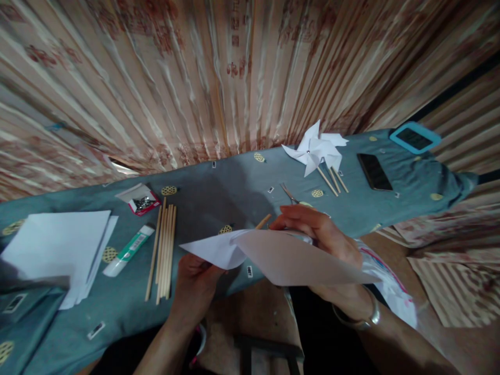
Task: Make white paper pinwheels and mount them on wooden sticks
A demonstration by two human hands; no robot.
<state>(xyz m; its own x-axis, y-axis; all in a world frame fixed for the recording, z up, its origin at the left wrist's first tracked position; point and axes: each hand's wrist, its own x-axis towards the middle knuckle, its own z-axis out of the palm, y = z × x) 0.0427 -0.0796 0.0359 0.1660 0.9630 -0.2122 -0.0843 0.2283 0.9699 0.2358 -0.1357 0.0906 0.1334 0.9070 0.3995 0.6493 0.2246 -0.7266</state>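
Between my two hands, above the front edge of the table, is a white paper pinwheel (273, 256) with folded blades. My left hand (197, 284) pinches its left blade between thumb and fingers. On the other side my right hand (326, 234) is closed around the pinwheel from behind; the paper covers part of its fingers. A wooden stick (263, 221) pokes out behind the paper, and whether it joins the pinwheel is hidden. Scissors (289, 194) lie just beyond my right hand, their handles partly covered by it.
On the left lie white paper sheets (66, 245), a glue stick (129, 251), wooden sticks (166, 250) and an open box of metal pins (142, 202). Finished-looking pinwheels (310, 151), a phone (374, 172) and a blue-framed device (414, 137) are on the right. A curtain (234, 78) hangs behind the table.
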